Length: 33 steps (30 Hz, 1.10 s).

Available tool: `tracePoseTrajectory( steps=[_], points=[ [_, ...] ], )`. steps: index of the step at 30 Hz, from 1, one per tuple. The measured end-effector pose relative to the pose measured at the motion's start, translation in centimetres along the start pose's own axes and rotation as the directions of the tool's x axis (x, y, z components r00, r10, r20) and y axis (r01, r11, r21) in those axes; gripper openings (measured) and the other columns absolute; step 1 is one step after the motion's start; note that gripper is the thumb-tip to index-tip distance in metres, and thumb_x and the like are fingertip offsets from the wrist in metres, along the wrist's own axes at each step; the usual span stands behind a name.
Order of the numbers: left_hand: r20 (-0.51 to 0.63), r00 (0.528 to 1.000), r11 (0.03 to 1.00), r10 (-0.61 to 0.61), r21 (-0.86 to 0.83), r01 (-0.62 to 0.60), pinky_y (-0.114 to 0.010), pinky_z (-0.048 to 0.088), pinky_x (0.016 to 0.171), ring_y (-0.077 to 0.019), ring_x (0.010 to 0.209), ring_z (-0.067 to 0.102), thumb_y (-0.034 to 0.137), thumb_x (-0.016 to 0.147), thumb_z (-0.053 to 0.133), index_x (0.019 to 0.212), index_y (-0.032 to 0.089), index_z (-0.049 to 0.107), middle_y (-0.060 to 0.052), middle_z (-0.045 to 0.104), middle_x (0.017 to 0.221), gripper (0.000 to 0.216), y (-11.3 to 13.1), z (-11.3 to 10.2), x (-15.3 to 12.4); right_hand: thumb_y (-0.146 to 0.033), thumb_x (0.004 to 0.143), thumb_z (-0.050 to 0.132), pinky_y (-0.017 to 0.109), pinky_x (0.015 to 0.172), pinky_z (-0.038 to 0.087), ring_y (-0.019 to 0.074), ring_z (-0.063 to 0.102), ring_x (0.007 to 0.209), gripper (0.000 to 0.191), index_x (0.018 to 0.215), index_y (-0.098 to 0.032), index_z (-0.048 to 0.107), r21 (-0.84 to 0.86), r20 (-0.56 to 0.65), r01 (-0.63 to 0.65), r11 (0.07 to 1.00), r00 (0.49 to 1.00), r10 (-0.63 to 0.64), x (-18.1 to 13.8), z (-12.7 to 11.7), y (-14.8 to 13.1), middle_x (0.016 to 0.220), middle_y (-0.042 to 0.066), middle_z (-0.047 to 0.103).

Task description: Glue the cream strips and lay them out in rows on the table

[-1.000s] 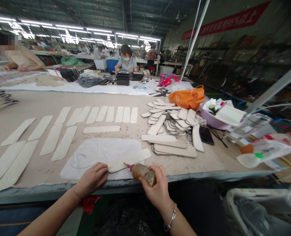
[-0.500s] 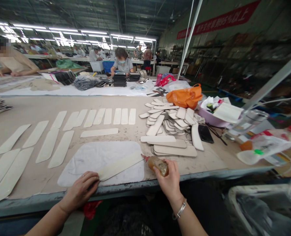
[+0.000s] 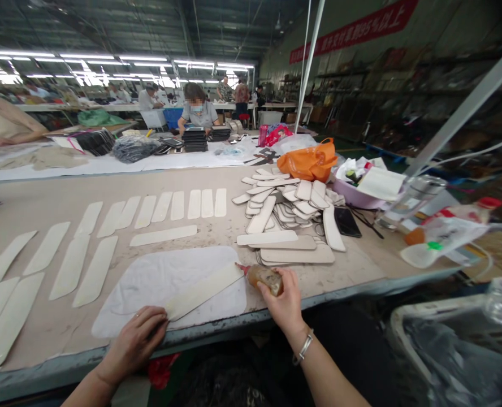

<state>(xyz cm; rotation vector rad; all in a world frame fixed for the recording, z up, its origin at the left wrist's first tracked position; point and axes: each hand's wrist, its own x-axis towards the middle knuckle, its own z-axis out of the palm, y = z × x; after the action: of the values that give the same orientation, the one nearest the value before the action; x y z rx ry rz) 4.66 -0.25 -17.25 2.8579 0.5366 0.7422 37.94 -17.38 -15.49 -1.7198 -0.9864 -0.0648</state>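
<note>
My right hand (image 3: 283, 295) is wrapped round an amber glue bottle (image 3: 264, 279) lying nearly level, its red nozzle pointing left. The nozzle tip meets the far right end of a long cream strip (image 3: 208, 289). At the strip's near left end, by the table edge, my left hand (image 3: 143, 333) grips it with fingers together, the thumb partly hidden. Beneath the strip lies a white rounded cloth-like sheet (image 3: 149, 280). Several cream strips (image 3: 93, 271) are laid out in rows on the left, and one strip (image 3: 163, 236) lies crosswise beyond the sheet.
To the right is a heap of pale padded pieces (image 3: 293, 210), with a black phone-like slab (image 3: 347, 222) beside it. Behind stand an orange bag (image 3: 308, 161) and a lilac basin (image 3: 353, 195). A white crate (image 3: 441, 308) is at the lower right. Across the table, a co-worker (image 3: 198, 110) sits.
The camera view has shifted slightly, moving the scene left. The bottle's nozzle stays at the strip's far right end, and my left hand keeps its place on the near end.
</note>
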Motion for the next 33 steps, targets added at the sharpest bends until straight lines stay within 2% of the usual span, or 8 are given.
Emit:
tracePoseTrajectory(
  steps=[8,15,20,23,26,29,33],
  points=[
    [0.005,1.0,0.999,0.002,0.032,-0.002,-0.029,0.054,0.077,-0.017,0.087,0.061,0.02,0.083,0.057,0.095,0.019,0.06,-0.007,0.063,0.092,0.012,0.0,0.0,0.1,-0.025,0.072,0.069,0.04,0.08,0.05,0.0224,0.055,0.089,0.034,0.102,-0.021,0.053,0.035,0.073,-0.01,0.999,0.997,0.008,-1.2,-1.0,-0.7,0.096,0.006,0.053],
    [-0.004,1.0,1.0,-0.01,0.028,0.011,-0.028,0.054,0.077,-0.0164,0.086,0.062,0.02,0.083,0.057,0.092,0.019,0.061,-0.007,0.064,0.091,0.01,0.1,0.0,0.3,-0.029,0.072,0.069,0.042,0.081,0.05,0.0237,0.055,0.09,0.032,0.099,-0.02,0.054,0.017,-0.044,-0.032,0.999,0.998,0.033,-0.5,-3.0,-0.2,0.095,0.006,0.055],
    [-0.011,1.0,1.0,-0.012,0.014,0.012,-0.028,0.054,0.077,-0.0166,0.084,0.062,0.021,0.083,0.056,0.092,0.019,0.061,-0.007,0.064,0.09,0.01,0.1,0.0,0.3,-0.032,0.073,0.068,0.042,0.079,0.051,0.0238,0.057,0.088,0.031,0.099,-0.02,0.055,-0.018,-0.009,-0.015,1.0,1.0,0.015,-0.8,-2.6,-0.1,0.093,0.006,0.057],
    [0.028,0.999,1.0,-0.022,0.019,0.021,-0.028,0.054,0.074,-0.0163,0.083,0.061,0.018,0.084,0.053,0.092,0.019,0.059,-0.007,0.063,0.089,0.01,0.6,-0.4,0.5,-0.031,0.073,0.069,0.041,0.079,0.051,0.0235,0.057,0.088,0.031,0.099,-0.021,0.055,0.03,0.05,-0.018,0.999,0.999,0.017,-1.3,-2.0,-0.5,0.094,0.006,0.057],
    [0.131,0.991,0.999,-0.01,0.053,0.003,-0.029,0.052,0.074,-0.0155,0.081,0.059,0.014,0.085,0.048,0.088,0.019,0.058,-0.006,0.062,0.086,0.011,0.7,-1.4,1.2,-0.034,0.074,0.069,0.042,0.081,0.05,0.0233,0.057,0.09,0.031,0.1,-0.021,0.055,0.075,0.078,-0.035,0.997,0.997,0.029,-1.6,-1.8,-0.2,0.096,0.006,0.057],
    [0.192,0.981,0.987,-0.02,0.162,-0.011,-0.031,0.051,0.079,-0.016,0.083,0.057,0.013,0.085,0.046,0.086,0.019,0.058,-0.006,0.061,0.086,0.013,-1.1,-3.1,2.3,-0.041,0.073,0.069,0.044,0.081,0.049,0.0248,0.057,0.09,0.035,0.098,-0.02,0.056,0.078,0.027,-0.058,0.995,0.998,0.056,-1.6,-1.7,0.7,0.096,0.006,0.058],
    [0.254,0.965,0.951,-0.058,0.31,-0.025,-0.033,0.05,0.083,-0.0175,0.087,0.056,0.013,0.087,0.043,0.087,0.016,0.059,-0.007,0.061,0.09,0.016,-5.9,-5.8,3.8,-0.046,0.072,0.069,0.047,0.082,0.047,0.0267,0.057,0.091,0.038,0.097,-0.02,0.058,0.096,-0.016,-0.108,0.989,0.994,0.11,-1.5,-1.9,1.8,0.096,0.007,0.059]
  ],
)
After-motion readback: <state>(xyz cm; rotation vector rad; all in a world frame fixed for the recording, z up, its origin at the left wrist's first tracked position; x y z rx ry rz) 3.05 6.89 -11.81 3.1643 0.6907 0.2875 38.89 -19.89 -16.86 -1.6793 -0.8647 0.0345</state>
